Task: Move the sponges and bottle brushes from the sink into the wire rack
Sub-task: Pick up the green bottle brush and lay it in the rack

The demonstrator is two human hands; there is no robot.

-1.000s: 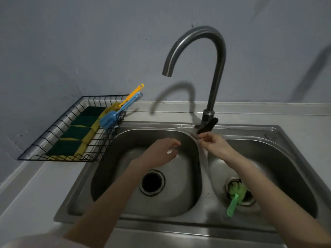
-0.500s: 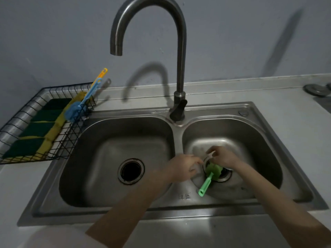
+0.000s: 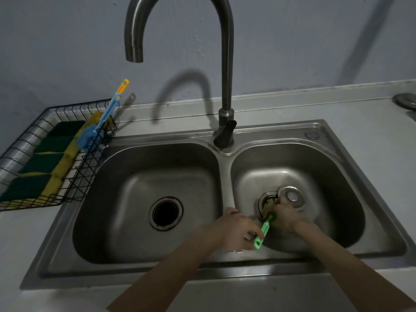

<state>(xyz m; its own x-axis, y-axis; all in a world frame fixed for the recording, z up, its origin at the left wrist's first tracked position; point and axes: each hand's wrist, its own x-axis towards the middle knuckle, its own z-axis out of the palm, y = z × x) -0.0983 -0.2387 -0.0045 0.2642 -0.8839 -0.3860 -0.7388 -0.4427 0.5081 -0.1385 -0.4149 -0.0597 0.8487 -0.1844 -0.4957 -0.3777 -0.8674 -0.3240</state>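
A green bottle brush (image 3: 263, 233) lies in the sink's right basin (image 3: 326, 176), its head over the drain and its handle pointing toward me. My right hand (image 3: 287, 218) is closed around the brush just below its head. My left hand (image 3: 235, 228) is blurred, right beside the handle's end; I cannot tell whether it touches. The black wire rack (image 3: 95, 164) stands left of the sink. It holds several green-and-yellow sponges (image 3: 29, 188), a blue brush (image 3: 90, 136) and a yellow-handled brush (image 3: 122, 86).
A round metal drain stopper (image 3: 292, 196) lies beside the right drain, just beyond my right hand. The tall curved faucet (image 3: 226, 86) rises from the divider between the basins. The left basin shows only its open drain (image 3: 166, 212). A metal disc (image 3: 405, 100) rests on the far right counter.
Both hands came down from the faucet base into the right basin. The stopper now lies beside the drain, and my right hand has closed on the green brush, shifting it slightly toward me.
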